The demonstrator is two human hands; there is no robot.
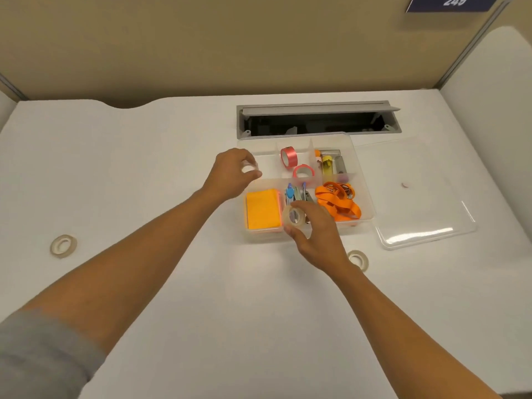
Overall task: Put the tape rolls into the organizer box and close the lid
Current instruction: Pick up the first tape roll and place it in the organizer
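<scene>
Two hands each held a clear tape roll: the left hand (233, 174) pinched one (248, 168) over the organizer box's (363, 180) far left part, and the right hand (312, 226) gripped one (293, 216) above the near edge. Two more rolls (63, 245) (358, 259) lay on the surface (172, 283), and the lid (417, 197) lay right of the box. That near roll could have slipped and rolled away, or sat on the full part and blocked the lid.

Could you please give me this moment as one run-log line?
left hand: tape roll over organizer box | right hand: clear tape roll | lid: off
</scene>
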